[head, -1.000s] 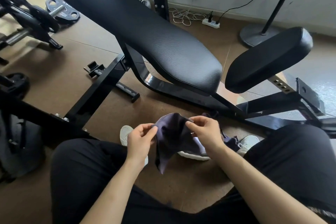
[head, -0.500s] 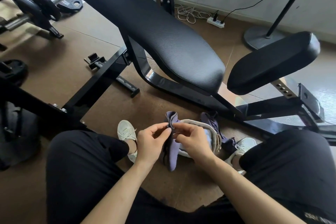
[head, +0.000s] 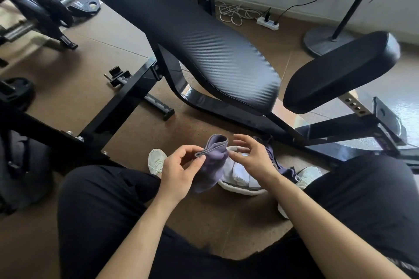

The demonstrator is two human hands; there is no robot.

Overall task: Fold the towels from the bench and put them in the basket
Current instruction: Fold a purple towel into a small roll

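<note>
Now that the right hand (head: 254, 161) has let go, fingers loose, the left hand (head: 179, 170) alone pinches the folded purple cloth towel (head: 215, 158), dangling beside the white woven basket (head: 238, 190) on the floor. Fold looks done, drop likely next.

- Two hands: left hand (head: 181, 170), right hand (head: 254, 158).
- Two purple towels: held towel (head: 213, 156), rear towel (head: 283, 170) behind the basket.
- One basket (head: 238, 190).
- The white towels (head: 240, 172) inside it: number unclear.
- Two shoes: left shoe (head: 156, 159), right shoe (head: 309, 175).
- Two worktop pads: long pad (head: 181, 36), short pad (head: 340, 70).
- One power strip (head: 267, 22).
</note>
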